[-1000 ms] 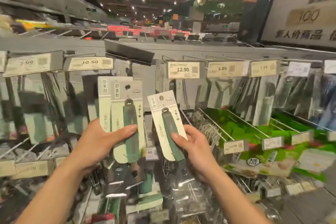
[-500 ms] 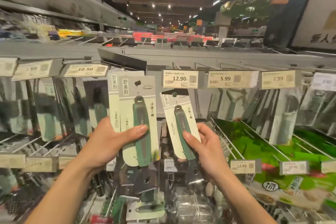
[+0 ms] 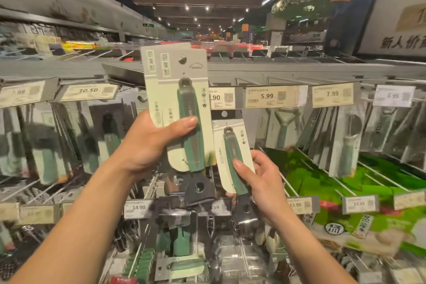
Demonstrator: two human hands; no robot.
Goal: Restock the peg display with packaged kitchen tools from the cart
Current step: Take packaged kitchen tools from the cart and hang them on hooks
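Before the peg display (image 3: 230, 71), two lots of packaged kitchen tools are held up, and neither appears to be fully hung yet. A small stack of cards (image 3: 177, 99), at least two, is clamped in the left hand (image 3: 147, 145), with the thumb pressed across the front handle and the fingers closed behind. A single card (image 3: 232, 154) is pinched low down in the right hand (image 3: 262, 177), thumb on the handle, and its top edge is raised just under the 12.90 price tag (image 3: 221, 98), where a hook seems to sit; whether the hang hole has been threaded cannot be told, since the spot is small and partly covered. Neighbouring hooks to left and right are already well filled. So the work is judged to be mid-way: one card is being hung, and the stack is left to follow. Each pack is a pale green backing card with a punched hole at the top and a dark green, grey-inlaid handle fixed to it, the metal head (image 3: 199, 188) hanging below.
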